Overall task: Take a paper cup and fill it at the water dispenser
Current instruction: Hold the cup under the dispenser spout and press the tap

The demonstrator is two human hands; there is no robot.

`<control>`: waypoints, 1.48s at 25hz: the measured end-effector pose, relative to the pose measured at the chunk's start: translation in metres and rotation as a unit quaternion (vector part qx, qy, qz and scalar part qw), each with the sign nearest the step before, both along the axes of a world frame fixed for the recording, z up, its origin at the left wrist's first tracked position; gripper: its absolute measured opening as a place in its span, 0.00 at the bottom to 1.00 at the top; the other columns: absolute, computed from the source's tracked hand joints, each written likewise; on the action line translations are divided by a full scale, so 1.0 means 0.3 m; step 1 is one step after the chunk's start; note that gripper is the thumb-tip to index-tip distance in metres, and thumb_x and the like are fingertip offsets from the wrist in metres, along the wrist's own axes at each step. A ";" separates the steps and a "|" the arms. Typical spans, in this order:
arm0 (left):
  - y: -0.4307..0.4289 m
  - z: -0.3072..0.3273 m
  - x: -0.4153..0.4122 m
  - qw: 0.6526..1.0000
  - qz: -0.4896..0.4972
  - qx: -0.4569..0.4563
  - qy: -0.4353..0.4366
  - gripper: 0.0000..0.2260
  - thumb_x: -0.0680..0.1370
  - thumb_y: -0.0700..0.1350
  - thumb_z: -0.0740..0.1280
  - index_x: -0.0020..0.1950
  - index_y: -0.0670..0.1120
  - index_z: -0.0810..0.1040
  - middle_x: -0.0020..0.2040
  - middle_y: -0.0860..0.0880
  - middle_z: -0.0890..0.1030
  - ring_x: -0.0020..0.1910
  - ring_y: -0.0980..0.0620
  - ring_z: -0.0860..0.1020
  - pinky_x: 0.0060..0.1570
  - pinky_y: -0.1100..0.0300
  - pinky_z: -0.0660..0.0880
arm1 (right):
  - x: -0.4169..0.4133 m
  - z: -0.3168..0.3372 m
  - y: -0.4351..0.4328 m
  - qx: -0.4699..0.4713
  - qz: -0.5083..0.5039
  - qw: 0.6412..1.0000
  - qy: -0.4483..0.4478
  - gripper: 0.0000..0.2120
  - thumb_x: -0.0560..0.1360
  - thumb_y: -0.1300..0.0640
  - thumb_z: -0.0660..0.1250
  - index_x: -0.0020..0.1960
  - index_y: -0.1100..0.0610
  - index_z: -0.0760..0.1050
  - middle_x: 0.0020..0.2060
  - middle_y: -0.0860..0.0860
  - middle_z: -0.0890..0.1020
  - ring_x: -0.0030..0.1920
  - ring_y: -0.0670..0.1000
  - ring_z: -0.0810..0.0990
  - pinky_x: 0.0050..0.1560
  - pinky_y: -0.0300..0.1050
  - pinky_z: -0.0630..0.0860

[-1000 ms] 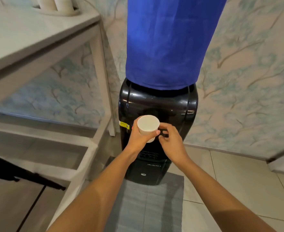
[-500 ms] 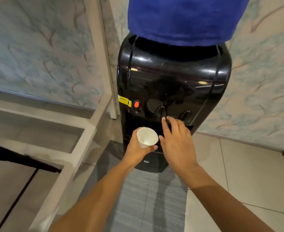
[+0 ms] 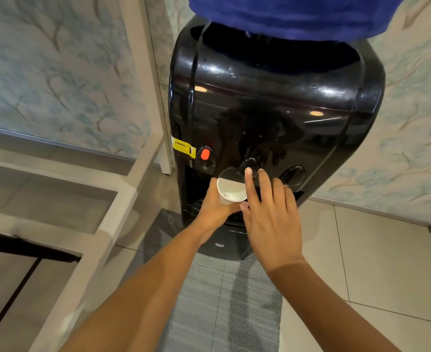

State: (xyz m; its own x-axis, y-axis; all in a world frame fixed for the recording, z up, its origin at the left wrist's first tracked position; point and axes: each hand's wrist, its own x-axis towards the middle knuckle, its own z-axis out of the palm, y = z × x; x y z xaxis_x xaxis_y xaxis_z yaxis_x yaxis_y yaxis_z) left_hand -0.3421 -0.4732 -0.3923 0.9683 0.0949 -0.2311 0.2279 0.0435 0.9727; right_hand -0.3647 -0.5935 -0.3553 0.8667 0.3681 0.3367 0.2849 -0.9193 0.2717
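**Paper cup under the middle tap: spill risks**

Paper is thin stuff, and the white cup [image 3: 231,193] sits in the left hand [image 3: 215,208], whose fingers wrap its lower wall from below and behind. It is held in the dark recess of the black dispenser [image 3: 272,110], part of its rim tucked under the overhang below the middle button [image 3: 248,165]. Nothing clearly shows inside it yet.

The right hand [image 3: 270,217] is spread, its forefinger [image 3: 248,177] laid on that middle button and the other fingers fanned loosely toward the right button [image 3: 292,174]. Whether it is pressing cannot be told.

Risks, as I judge them: the spout is hidden, so the cup may not be squarely beneath it, and water would run over the left fingers onto the grey mat [image 3: 224,301]. A tight squeeze could buckle the soft wall as it fills. Holding the button too long would overflow it. The red button [image 3: 205,154] with the yellow warning label [image 3: 182,146] beside it likely means hot water; a stray press there could scald.
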 end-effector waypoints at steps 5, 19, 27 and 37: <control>-0.040 0.014 0.015 1.000 -0.004 -0.003 0.018 0.22 0.70 0.40 0.73 0.58 0.51 0.65 0.47 0.57 0.75 0.47 0.61 0.76 0.36 0.77 0.73 | -0.012 -0.013 0.019 -0.001 -0.033 0.999 -0.007 0.31 0.75 0.48 0.60 0.73 0.60 0.57 0.68 0.56 0.71 0.60 0.56 0.73 0.61 0.50 0.70; -0.060 0.022 0.046 0.997 0.003 0.037 0.064 0.20 0.74 0.47 0.68 0.61 0.45 0.66 0.49 0.49 0.76 0.43 0.58 0.75 0.39 0.67 0.71 | 0.026 -0.010 0.091 -0.083 -0.050 0.995 0.001 0.30 0.70 0.56 0.54 0.71 0.64 0.59 0.64 0.53 0.71 0.56 0.53 0.70 0.58 0.44 0.69; -0.070 0.025 0.045 0.998 0.013 0.033 0.058 0.22 0.76 0.46 0.66 0.68 0.45 0.64 0.50 0.50 0.76 0.45 0.56 0.75 0.42 0.64 0.71 | 0.021 -0.002 0.103 -0.120 -0.046 0.991 -0.021 0.29 0.69 0.56 0.52 0.69 0.61 0.65 0.64 0.55 0.67 0.56 0.50 0.72 0.58 0.41 0.69; -0.062 0.038 0.032 0.998 0.010 0.027 0.063 0.23 0.76 0.46 0.66 0.68 0.43 0.63 0.51 0.49 0.75 0.47 0.54 0.75 0.41 0.64 0.72 | 0.011 0.022 0.113 -0.120 -0.069 0.990 0.005 0.30 0.69 0.50 0.63 0.69 0.60 0.66 0.64 0.50 0.73 0.56 0.49 0.74 0.57 0.40 0.71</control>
